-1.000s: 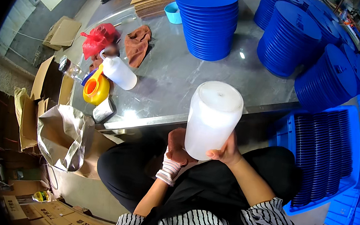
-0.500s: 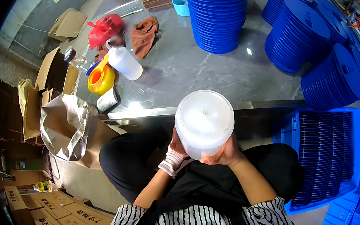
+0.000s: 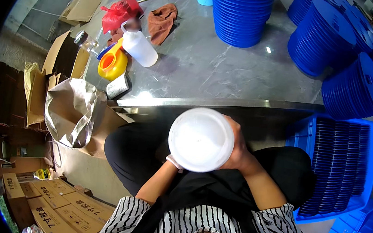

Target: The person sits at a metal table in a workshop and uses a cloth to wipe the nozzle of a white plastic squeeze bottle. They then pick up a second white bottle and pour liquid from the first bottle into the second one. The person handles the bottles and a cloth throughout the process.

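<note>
You hold the round white plastic tub (image 3: 201, 139) over your lap, your right hand (image 3: 236, 151) in a closed grip on its side, your left hand (image 3: 172, 161) hidden beneath, its grip impossible to tell, steadying it clear of the grey tabletop (image 3: 229, 70).

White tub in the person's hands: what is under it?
Under the white tub the left hand is mostly covered, only its wrist wrap showing. The right hand grips its side. The lap lies below.

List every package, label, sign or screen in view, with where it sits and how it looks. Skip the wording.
Printed cartons: lower left on the floor, brown cardboard boxes with dark print.
Open flat cartons: left of the table, plain brown.
Paper sack: below the table's left corner, grey-brown, open and crumpled.
Squeeze bottle: lying on the table's left part, white, label patch blurred.
No signs or screens.
</note>
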Available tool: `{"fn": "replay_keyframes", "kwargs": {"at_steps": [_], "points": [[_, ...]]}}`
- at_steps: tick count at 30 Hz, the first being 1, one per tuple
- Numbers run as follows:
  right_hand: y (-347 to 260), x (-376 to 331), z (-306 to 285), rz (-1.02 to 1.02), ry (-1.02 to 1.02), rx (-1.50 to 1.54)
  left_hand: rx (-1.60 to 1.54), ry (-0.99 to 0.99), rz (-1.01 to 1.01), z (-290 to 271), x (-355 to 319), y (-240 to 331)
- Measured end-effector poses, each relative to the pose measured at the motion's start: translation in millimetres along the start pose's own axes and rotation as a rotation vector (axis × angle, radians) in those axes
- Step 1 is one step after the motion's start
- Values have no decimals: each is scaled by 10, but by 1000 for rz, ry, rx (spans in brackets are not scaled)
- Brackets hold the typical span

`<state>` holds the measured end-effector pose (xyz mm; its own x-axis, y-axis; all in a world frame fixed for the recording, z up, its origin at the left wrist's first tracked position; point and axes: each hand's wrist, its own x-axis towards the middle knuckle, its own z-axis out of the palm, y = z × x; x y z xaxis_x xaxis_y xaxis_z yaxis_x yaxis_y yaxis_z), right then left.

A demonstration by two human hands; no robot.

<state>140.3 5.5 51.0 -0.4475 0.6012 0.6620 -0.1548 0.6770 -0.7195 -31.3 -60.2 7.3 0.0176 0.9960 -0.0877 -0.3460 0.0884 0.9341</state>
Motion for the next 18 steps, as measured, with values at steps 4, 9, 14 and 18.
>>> {"fn": "replay_keyframes", "kwargs": {"at_steps": [4, 9, 14, 18], "points": [[-17, 84, 100, -89, 0, 51, -20, -13, -21, 107, -53, 208], [-62, 113, 155, -115, 22, 52, 116, -45, -22, -68, -20, 67], [33, -47, 109, 87, -35, 71, 509, 22, 148, -244, 147, -192], [165, -552, -65, 396, -78, 196, 778, 191, 388, -219, 341, -320]]}}
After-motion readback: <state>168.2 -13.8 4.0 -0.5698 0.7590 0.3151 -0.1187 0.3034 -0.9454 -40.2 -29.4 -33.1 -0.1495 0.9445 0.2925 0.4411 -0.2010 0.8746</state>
